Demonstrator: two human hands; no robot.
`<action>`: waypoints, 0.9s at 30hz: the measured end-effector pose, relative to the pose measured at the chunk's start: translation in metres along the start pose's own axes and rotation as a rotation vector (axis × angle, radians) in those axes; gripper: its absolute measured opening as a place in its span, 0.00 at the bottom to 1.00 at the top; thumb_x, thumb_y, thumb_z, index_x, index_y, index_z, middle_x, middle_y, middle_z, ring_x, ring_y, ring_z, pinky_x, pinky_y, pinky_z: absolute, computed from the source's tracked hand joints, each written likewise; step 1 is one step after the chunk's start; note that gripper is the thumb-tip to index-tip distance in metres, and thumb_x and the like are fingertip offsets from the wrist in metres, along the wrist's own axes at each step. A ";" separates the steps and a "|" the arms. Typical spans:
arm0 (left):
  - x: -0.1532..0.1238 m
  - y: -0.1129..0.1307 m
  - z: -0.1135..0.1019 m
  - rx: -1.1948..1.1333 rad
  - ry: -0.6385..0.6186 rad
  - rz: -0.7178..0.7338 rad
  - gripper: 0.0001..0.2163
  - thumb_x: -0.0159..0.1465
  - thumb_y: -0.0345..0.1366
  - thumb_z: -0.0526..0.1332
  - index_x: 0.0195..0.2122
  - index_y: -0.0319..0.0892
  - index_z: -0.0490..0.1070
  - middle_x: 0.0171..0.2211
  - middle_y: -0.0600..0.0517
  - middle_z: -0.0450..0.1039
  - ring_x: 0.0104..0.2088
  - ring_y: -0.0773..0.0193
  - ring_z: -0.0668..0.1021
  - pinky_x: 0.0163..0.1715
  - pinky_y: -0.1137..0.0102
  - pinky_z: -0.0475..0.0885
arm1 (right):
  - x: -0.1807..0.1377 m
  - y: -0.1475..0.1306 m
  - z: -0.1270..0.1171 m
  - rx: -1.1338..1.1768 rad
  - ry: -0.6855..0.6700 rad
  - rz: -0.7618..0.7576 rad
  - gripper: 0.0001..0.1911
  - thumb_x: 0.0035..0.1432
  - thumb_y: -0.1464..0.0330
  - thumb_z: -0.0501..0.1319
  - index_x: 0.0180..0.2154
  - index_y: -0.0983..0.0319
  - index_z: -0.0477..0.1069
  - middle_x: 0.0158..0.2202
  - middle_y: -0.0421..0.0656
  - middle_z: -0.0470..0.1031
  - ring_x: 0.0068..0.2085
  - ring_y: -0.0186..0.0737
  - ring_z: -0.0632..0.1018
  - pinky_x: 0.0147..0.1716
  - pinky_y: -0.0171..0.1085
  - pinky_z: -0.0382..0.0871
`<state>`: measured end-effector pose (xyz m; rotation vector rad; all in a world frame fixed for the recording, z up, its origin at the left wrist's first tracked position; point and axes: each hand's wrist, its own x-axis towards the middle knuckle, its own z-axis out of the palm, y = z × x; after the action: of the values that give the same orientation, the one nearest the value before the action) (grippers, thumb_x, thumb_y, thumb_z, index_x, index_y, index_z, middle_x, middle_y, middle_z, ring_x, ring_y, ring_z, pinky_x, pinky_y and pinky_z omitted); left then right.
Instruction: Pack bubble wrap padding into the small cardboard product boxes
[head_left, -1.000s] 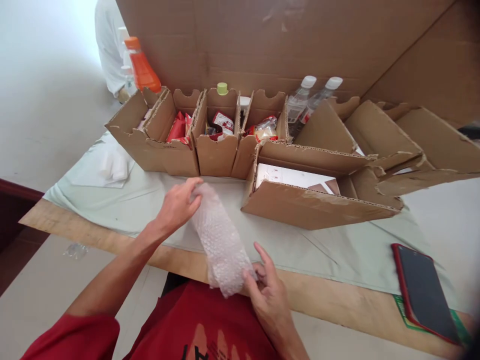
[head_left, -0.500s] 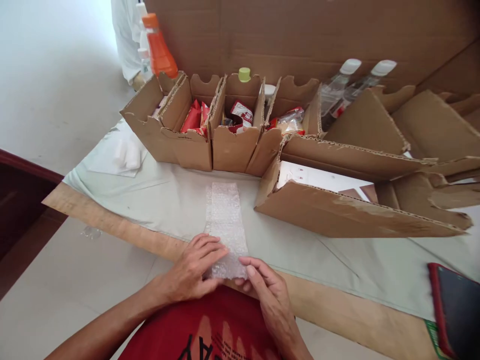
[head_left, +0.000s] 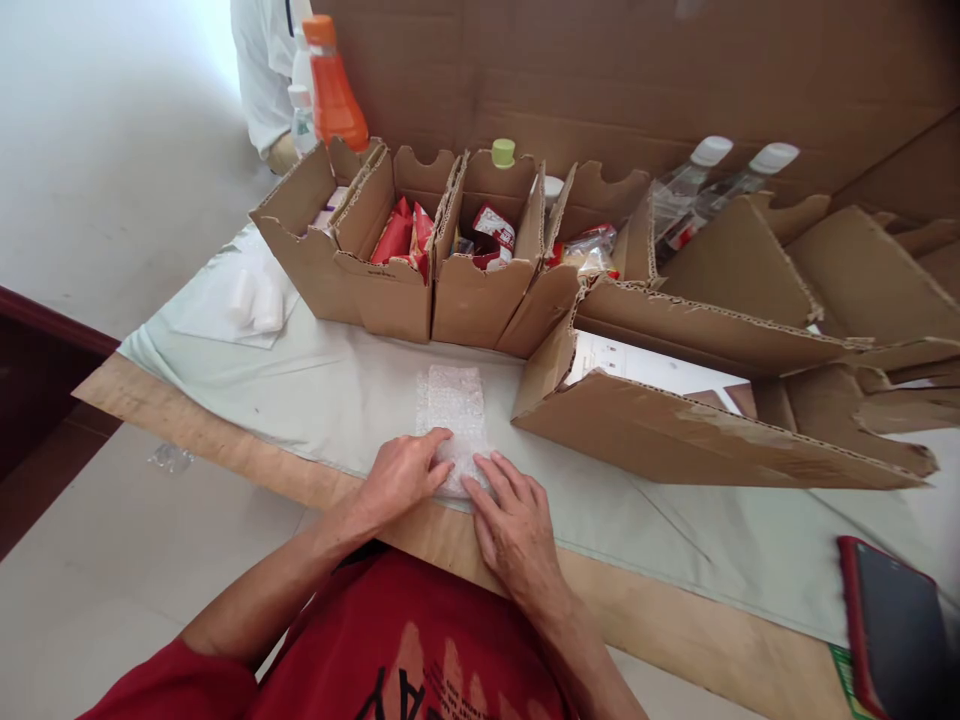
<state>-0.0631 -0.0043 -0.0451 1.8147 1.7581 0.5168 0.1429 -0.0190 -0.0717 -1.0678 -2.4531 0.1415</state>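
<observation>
A strip of clear bubble wrap [head_left: 454, 410] lies flat on the pale green cloth [head_left: 315, 390] near the table's front edge. My left hand [head_left: 401, 475] rests on its near left corner, fingers curled over the wrap. My right hand [head_left: 514, 525] lies flat beside it, fingertips pressing the wrap's near right edge. Neither hand lifts anything.
A row of open cardboard compartments [head_left: 420, 250] holds red snack packets and small packs. An orange bottle [head_left: 334, 85] and clear bottles [head_left: 712, 180] stand behind. A long torn carton [head_left: 697, 430] lies at right. A red-cased phone [head_left: 896, 630] sits at the front right. Folded white tissue [head_left: 255, 300] lies at left.
The bubble wrap went from held up in both hands to lying flat on the cloth. It now looks shorter, with both hands pushed forward and pressing its near end.
</observation>
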 end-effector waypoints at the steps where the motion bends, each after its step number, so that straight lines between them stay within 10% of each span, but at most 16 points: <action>1: -0.005 0.001 -0.001 0.023 0.057 0.024 0.16 0.64 0.34 0.62 0.53 0.43 0.74 0.35 0.48 0.81 0.35 0.56 0.81 0.39 0.64 0.75 | 0.003 0.002 0.002 0.000 -0.013 -0.010 0.20 0.62 0.80 0.55 0.51 0.60 0.75 0.58 0.49 0.76 0.63 0.53 0.70 0.53 0.49 0.64; 5: -0.038 0.004 -0.006 0.132 0.299 0.329 0.16 0.66 0.35 0.63 0.55 0.42 0.71 0.52 0.40 0.77 0.55 0.47 0.76 0.55 0.52 0.71 | 0.008 0.005 -0.003 0.072 -0.062 -0.012 0.19 0.62 0.81 0.55 0.48 0.59 0.76 0.54 0.46 0.79 0.61 0.50 0.72 0.55 0.49 0.62; 8: -0.052 0.002 -0.003 0.167 0.226 0.472 0.17 0.66 0.29 0.60 0.56 0.41 0.70 0.51 0.41 0.78 0.56 0.47 0.75 0.55 0.51 0.71 | 0.014 0.006 -0.014 0.189 -0.120 0.001 0.17 0.65 0.79 0.53 0.46 0.59 0.76 0.47 0.44 0.81 0.50 0.46 0.78 0.51 0.45 0.64; 11: -0.047 -0.005 0.006 0.117 0.198 0.404 0.14 0.68 0.25 0.55 0.52 0.40 0.72 0.39 0.46 0.81 0.40 0.54 0.81 0.42 0.58 0.76 | 0.017 0.006 -0.021 0.259 -0.115 0.064 0.14 0.70 0.75 0.52 0.47 0.60 0.75 0.41 0.43 0.82 0.41 0.42 0.79 0.43 0.42 0.67; 16: -0.021 -0.014 0.012 -0.015 0.203 0.224 0.15 0.66 0.28 0.56 0.52 0.41 0.73 0.37 0.48 0.82 0.35 0.59 0.82 0.38 0.64 0.78 | 0.013 0.003 -0.021 0.049 0.169 0.101 0.11 0.70 0.72 0.56 0.50 0.62 0.74 0.50 0.51 0.79 0.51 0.48 0.76 0.49 0.46 0.66; 20: -0.015 -0.013 0.011 -0.001 0.170 0.190 0.17 0.64 0.27 0.56 0.53 0.42 0.73 0.39 0.48 0.82 0.34 0.60 0.82 0.37 0.66 0.78 | 0.014 0.005 -0.007 0.032 0.049 -0.035 0.12 0.68 0.75 0.57 0.48 0.61 0.75 0.53 0.48 0.79 0.58 0.50 0.74 0.54 0.48 0.63; 27: -0.048 -0.005 -0.002 0.151 0.284 0.376 0.20 0.64 0.32 0.63 0.58 0.43 0.69 0.60 0.38 0.70 0.60 0.44 0.72 0.58 0.48 0.69 | 0.029 0.010 -0.014 0.152 -0.082 -0.031 0.14 0.67 0.78 0.54 0.46 0.59 0.76 0.43 0.44 0.82 0.57 0.49 0.75 0.57 0.50 0.61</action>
<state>-0.0718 -0.0521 -0.0421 2.2912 1.6727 0.8452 0.1387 0.0073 -0.0519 -0.9757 -2.4843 0.3627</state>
